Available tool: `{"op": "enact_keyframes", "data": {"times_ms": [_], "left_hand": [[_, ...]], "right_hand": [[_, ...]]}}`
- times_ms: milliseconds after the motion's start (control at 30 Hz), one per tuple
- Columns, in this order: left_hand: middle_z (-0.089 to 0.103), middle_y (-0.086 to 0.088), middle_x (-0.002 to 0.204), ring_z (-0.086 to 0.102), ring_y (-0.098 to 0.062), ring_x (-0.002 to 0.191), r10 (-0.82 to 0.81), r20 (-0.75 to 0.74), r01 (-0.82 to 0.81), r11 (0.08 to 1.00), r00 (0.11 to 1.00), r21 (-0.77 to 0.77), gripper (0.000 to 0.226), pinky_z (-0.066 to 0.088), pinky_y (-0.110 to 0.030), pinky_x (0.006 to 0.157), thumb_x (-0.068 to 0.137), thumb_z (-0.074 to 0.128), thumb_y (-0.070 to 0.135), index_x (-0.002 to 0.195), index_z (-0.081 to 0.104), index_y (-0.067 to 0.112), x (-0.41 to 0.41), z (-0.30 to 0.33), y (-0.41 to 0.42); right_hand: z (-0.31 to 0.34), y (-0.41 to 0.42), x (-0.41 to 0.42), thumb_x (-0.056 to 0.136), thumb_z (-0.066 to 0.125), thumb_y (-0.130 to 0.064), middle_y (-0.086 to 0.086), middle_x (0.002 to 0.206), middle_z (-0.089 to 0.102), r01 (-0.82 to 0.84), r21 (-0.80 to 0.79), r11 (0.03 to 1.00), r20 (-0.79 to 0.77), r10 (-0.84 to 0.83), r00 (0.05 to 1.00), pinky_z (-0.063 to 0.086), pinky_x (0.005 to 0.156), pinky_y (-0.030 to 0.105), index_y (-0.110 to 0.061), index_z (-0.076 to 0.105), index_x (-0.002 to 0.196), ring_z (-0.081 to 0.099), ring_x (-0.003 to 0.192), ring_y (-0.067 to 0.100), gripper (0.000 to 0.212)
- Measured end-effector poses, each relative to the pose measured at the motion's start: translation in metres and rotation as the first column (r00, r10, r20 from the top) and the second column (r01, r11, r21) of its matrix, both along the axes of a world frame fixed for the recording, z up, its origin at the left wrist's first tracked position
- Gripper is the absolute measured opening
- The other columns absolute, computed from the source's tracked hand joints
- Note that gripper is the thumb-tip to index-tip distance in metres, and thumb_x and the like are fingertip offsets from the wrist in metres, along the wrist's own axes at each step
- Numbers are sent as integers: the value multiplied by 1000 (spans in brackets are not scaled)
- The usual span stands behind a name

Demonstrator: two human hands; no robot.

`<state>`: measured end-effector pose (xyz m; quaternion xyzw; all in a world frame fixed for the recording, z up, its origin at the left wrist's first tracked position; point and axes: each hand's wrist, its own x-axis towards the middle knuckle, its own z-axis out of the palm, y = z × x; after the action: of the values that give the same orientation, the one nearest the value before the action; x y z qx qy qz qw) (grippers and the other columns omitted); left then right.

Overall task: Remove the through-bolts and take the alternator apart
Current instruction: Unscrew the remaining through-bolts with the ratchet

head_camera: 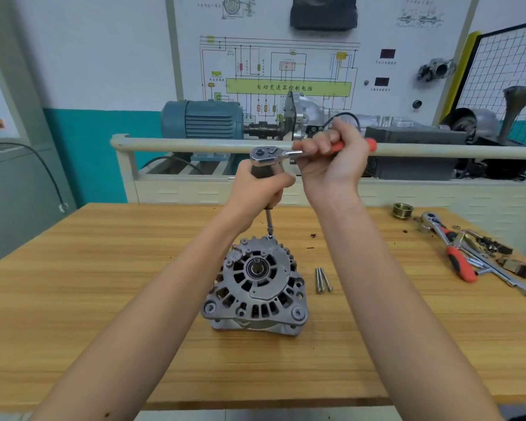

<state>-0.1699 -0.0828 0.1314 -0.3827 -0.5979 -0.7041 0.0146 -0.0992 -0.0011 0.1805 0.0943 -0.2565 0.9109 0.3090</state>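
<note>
**Ratchet stands straight above the far bolt**

Head view: the alternator sits on the worktop, pulley end up, shaft pointing at the camera. A long extension rises almost upright from a bolt head at the housing's far rim, and its long axis runs straight up into the ratchet.

The left hand is directly over the alternator; its grip is curled round the upper part of the extension, just under the ratchet head. The right hand is higher and to the right; its grip is wrapped round the red handle, which lies level and points right, away from the ratchet head.

So the bolt lies straight down from the left grip, and the handle sweeps in a flat arc around that upright axis. My judgement: the left hand steadies the axis while the right one turns.

Three loose bolts lie together on the worktop just right of the alternator. This one looks like the last through-bolt, though I cannot tell how far out it is.
</note>
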Motion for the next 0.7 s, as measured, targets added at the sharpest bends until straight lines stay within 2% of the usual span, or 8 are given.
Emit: {"op": "enact_keyframes", "data": {"times_ms": [133,200,267,367,467,533,600,700], "left_hand": [[38,3,39,34,-17,35,-211,-70,203,973,975,-110,37,32,-22,43,73,63,5,44,48,22,-2,4,-2],[35,1,39,30,-17,35,-229,-56,220,967,972,-132,39,29,-21,42,73,63,7,42,46,23,0,4,3],[32,0,38,24,-15,35,-175,-29,171,980,984,-106,41,23,-19,42,72,61,8,39,42,22,1,3,8],[32,3,36,24,-13,33,-38,27,39,999,999,-23,42,22,-17,40,76,57,0,42,42,20,-1,0,12],[34,3,40,25,-11,37,159,106,-163,986,982,34,35,21,-20,41,82,55,-3,54,43,13,-1,2,18],[35,3,43,25,-11,40,199,142,-206,978,970,35,29,22,-22,42,84,57,1,59,48,13,0,4,20],[35,2,43,25,-11,39,172,144,-174,985,975,2,29,22,-23,43,82,58,1,58,48,13,-1,6,18],[36,1,39,27,-14,35,51,47,-48,997,998,-65,34,24,-21,43,72,60,3,47,42,18,-3,5,9]], "right_hand": [[16,20,-13,95,41,-10,-7,37,28,-265,-20,964,129,266,955,38,36,16,-18,32,54,30,28,10,43],[17,23,-14,94,43,-9,-8,36,29,-295,-51,954,124,300,946,35,34,15,-19,31,56,29,27,9,41],[12,21,-11,94,43,-10,-8,36,29,-210,-73,975,91,216,972,36,36,16,-18,32,56,29,28,8,40],[-7,8,-1,97,40,-13,-5,40,31,2,-105,994,-28,-5,1000,42,46,21,-16,33,59,34,34,12,38],[-27,-14,10,99,39,-11,1,44,39,201,-47,978,-170,-206,963,51,58,32,-13,37,62,45,42,17,37],[-34,-24,14,100,39,-9,2,47,44,320,43,946,-244,-301,922,53,65,37,-12,39,65,51,48,19,35],[-33,-25,15,100,39,-7,3,46,45,339,73,938,-258,-311,915,53,65,36,-11,40,65,52,48,19,35],[-19,-9,11,98,40,-10,1,43,39,163,9,987,-155,-160,975,52,54,31,-12,37,61,45,41,18,37]]}}
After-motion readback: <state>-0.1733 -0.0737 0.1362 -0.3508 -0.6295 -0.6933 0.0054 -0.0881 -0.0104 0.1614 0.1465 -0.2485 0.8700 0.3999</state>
